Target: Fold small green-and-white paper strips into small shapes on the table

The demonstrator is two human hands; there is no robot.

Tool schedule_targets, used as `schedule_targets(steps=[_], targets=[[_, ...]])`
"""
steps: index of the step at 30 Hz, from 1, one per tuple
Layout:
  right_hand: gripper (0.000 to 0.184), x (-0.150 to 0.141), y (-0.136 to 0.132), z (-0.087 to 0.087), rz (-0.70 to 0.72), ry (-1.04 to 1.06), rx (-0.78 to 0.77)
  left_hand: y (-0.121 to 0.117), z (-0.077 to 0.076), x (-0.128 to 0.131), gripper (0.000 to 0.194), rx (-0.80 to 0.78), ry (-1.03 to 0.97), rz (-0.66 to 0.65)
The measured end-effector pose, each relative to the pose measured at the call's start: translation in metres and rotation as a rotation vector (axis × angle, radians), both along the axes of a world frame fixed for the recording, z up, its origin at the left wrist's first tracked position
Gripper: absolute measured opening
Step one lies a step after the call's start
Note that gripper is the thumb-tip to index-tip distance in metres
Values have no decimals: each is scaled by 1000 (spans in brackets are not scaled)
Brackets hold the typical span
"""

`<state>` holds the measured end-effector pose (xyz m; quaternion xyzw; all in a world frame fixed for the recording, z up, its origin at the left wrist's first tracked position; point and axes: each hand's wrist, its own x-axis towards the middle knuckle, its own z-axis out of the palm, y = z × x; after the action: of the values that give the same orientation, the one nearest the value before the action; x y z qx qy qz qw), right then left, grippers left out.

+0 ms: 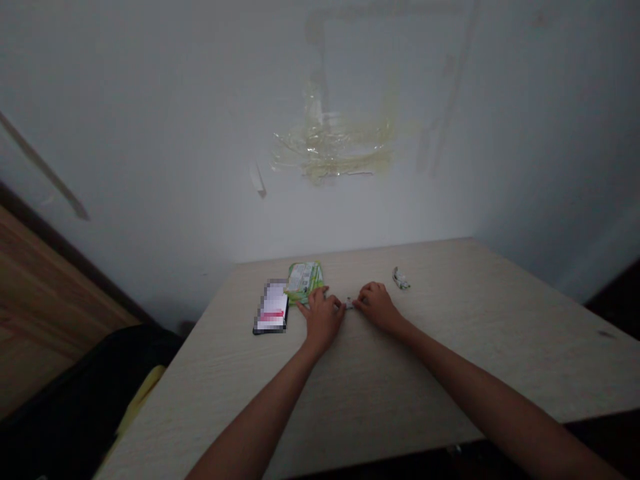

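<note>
Both my hands rest near the far middle of a pale wooden table (450,360). My left hand (323,313) and my right hand (377,307) have their fingers curled, and they pinch the two ends of a small whitish object (349,305) between them. It is too small to name. A green and white packet (305,280) lies just beyond my left hand. A phone (272,308) with a lit screen lies to the left of that hand.
A small crumpled silvery wrapper (401,279) lies on the table to the right of my right hand. A white wall with old tape residue (335,147) stands behind the table. A dark chair or bag (75,400) sits at the lower left.
</note>
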<state>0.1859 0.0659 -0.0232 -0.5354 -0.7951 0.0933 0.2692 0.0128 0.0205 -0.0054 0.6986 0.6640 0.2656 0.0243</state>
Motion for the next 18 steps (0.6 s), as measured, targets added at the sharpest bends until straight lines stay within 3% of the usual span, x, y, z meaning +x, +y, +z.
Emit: schedule_targets(steps=[18], targets=[[23, -6, 3, -1, -61, -48, -25, 0, 5, 1, 13, -29, 22, 0]])
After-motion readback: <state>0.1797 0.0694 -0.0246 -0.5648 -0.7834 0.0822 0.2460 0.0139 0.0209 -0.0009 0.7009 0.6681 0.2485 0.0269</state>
